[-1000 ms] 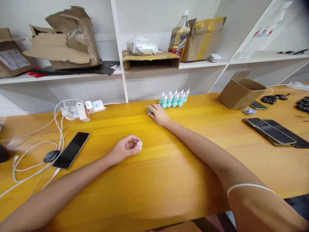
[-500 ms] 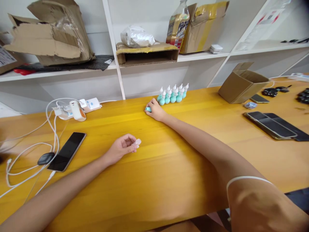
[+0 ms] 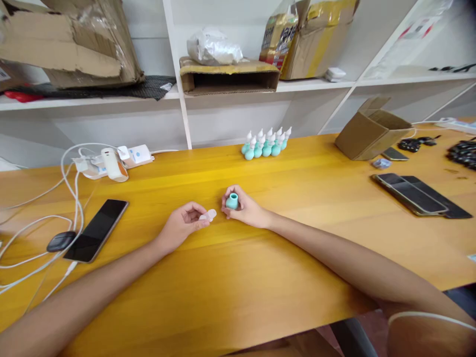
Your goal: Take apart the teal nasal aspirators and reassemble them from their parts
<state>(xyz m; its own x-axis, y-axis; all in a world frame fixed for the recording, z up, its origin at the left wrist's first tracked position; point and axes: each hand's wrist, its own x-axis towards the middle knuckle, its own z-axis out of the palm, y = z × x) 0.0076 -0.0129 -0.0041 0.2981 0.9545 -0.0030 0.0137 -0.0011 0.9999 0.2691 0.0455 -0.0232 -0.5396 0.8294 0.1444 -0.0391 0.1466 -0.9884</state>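
My left hand (image 3: 184,224) rests on the yellow wooden table (image 3: 238,277) and pinches a small translucent white tip (image 3: 208,215) between thumb and fingers. My right hand (image 3: 243,210) sits just right of it, holding a small teal bulb (image 3: 232,201) upright with its opening up. The tip and the bulb are a few centimetres apart. At the table's back edge stands a cluster of several teal bulbs with white tips (image 3: 266,144).
A black phone (image 3: 95,229), a dark oval object (image 3: 61,241), white cables and a power strip (image 3: 111,161) lie at the left. A cardboard box (image 3: 372,130), phones (image 3: 412,193) and dark small parts are at the right. Shelves with boxes stand behind.
My right hand picked up the teal bulb near the cluster and drew it back toward me, beside the left hand. The left hand stayed holding the white tip.
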